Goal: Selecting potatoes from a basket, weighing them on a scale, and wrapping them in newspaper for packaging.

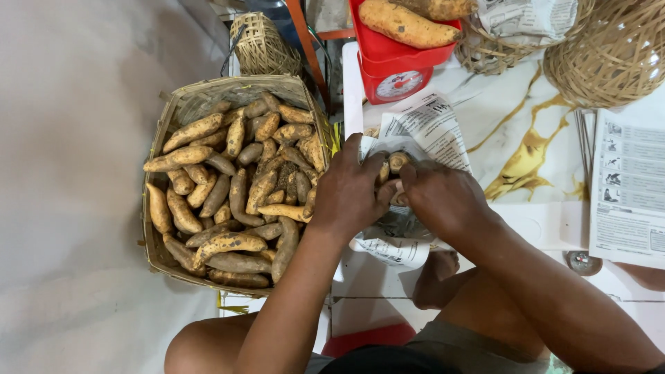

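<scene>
My left hand [350, 190] and my right hand [440, 197] meet over a sheet of newspaper [422, 131] on a white marble-patterned table [526, 138]. Both grip the paper's folded edges around a few small sweet potatoes [397, 163], which peek out between my fingers. Part of the paper bundle [389, 249] hangs below my hands. To the left stands a woven bamboo basket [181, 107] heaped with several brown and orange sweet potatoes [232, 201]; my left forearm passes beside its right rim.
A red kitchen scale [395, 66] with large sweet potatoes [405, 24] in its tray stands at the table's far edge. Woven baskets [603, 59] sit at the top right, a small one [262, 45] beyond the big basket. Printed sheets [627, 187] lie at the right. Grey floor lies left.
</scene>
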